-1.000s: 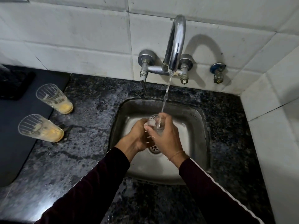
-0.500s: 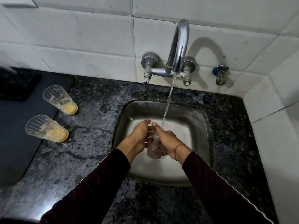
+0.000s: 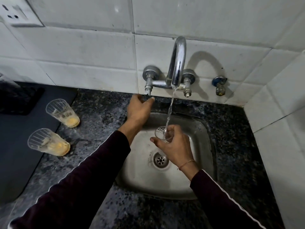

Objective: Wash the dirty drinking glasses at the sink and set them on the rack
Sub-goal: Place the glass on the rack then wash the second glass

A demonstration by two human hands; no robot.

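My right hand (image 3: 176,146) grips a clear drinking glass (image 3: 160,133) upright over the steel sink (image 3: 203,129); the stream from the chrome tap (image 3: 177,63) runs into its mouth. My left hand (image 3: 138,109) is raised to the left tap handle (image 3: 147,91), thumb and fingers curled around its lower end. Two dirty glasses with yellow residue stand on the counter at the left, one farther back (image 3: 62,113) and one nearer (image 3: 47,142).
A dark mat (image 3: 19,138) covers the counter at the left, next to the dirty glasses. The speckled granite counter (image 3: 99,113) surrounds the sink. A small valve (image 3: 219,85) juts from the tiled wall at the right. A wall socket (image 3: 14,14) sits at the top left.
My left hand has let go of the glass and moved up to the left tap handle. My right hand alone now holds the glass upright under the stream.
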